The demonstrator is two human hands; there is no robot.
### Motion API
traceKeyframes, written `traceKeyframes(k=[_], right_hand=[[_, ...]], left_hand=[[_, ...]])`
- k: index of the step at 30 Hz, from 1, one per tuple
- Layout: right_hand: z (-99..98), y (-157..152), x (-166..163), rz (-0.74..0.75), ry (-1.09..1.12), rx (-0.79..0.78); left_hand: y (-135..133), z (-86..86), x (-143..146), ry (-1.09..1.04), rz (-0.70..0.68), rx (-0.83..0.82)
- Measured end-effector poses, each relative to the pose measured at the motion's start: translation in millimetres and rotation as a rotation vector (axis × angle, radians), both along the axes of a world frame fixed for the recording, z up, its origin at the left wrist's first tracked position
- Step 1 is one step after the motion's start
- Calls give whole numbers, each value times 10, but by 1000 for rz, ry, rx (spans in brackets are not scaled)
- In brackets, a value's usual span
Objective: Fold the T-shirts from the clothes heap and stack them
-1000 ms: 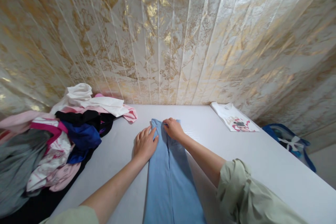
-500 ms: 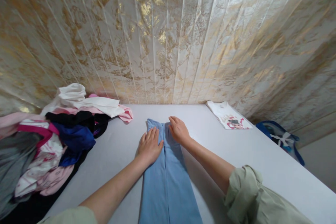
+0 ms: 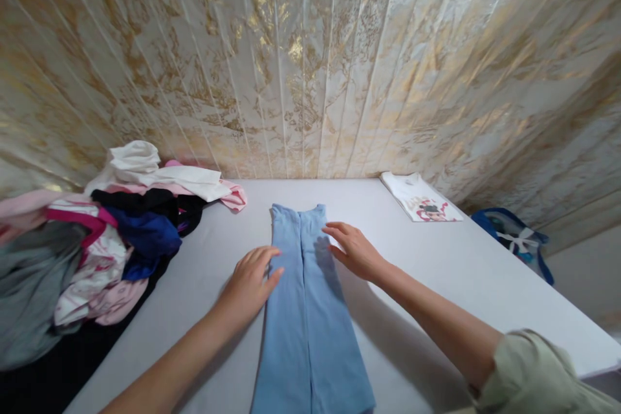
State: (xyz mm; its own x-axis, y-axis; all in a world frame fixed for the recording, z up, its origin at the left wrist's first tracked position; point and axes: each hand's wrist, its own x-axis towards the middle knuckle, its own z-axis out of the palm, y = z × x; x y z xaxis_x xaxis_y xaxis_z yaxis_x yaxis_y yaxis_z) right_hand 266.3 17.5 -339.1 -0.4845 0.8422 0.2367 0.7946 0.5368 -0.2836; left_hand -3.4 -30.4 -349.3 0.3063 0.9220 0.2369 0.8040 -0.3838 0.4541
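A light blue garment (image 3: 291,323) lies lengthwise in front of me, a dark line running down its middle where two long panels meet. Its kind is hard to make out. My left hand (image 3: 255,275) is at its left edge, fingers spread and thumb over the cloth, holding nothing. On the other side, my right hand (image 3: 354,249) hovers by the upper right edge with its fingers apart and casts a shadow on the fabric. Whether the fingertips touch the cloth, I cannot tell.
A heap of mixed clothes (image 3: 145,233) covers the left side of the white table (image 3: 417,297). At the back right lies a folded white T-shirt (image 3: 420,197) with a printed figure. A blue-edged clear bag (image 3: 519,239) sits beyond the right edge. A gold-patterned curtain (image 3: 301,77) hangs behind.
Both hands have come off the garment's top part and moved apart, the left down and leftward, the right outward. The garment's upper edge is now uncovered. The view has shifted slightly.
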Motion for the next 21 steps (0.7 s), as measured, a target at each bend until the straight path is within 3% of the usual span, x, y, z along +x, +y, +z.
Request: traceKeyframes(k=[4, 8, 14, 21], right_hand=[[192, -811, 293, 151, 130, -162], [226, -1535, 261, 245, 165, -313], [-83, -1977, 133, 242, 91, -216], [-268, -2158, 58, 184, 62, -137]], left_hand=[[-865, 89, -189, -104, -146, -27], [-1381, -90, -207, -49, -299, 50], [-1591, -507, -186, 70, -261, 213], [-1721, -460, -57, 73, -228, 142]])
